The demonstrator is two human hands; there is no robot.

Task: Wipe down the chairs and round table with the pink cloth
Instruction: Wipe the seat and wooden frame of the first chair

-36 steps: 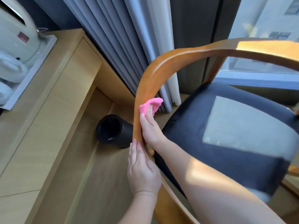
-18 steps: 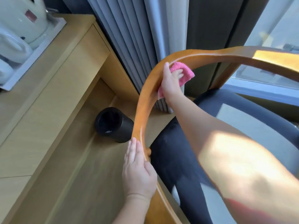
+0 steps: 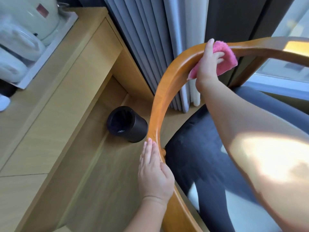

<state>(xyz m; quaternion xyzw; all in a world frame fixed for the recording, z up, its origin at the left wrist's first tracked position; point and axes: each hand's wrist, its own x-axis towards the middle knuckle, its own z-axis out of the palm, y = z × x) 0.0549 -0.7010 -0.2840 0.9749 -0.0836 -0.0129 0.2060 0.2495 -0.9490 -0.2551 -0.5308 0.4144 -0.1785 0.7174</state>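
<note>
So, one chair (image 3: 160,101): right hand (image 3: 207,64) grips one pink cloth (image 3: 225,56) on its rail, left hand (image 3: 155,174) flat-fingered lower down.

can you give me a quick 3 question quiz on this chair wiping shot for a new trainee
1. Multiple choice: what does the right hand hold against the chair's wooden rail?
A) a white towel
B) the pink cloth
C) a yellow sponge
2. True or false: the left hand holds a second cloth.
3. Fill in the blank: the black bin beside the rail stands on the ______.

Key: 1 B. 2 False, it rests bare on the rail. 3 floor.
</note>
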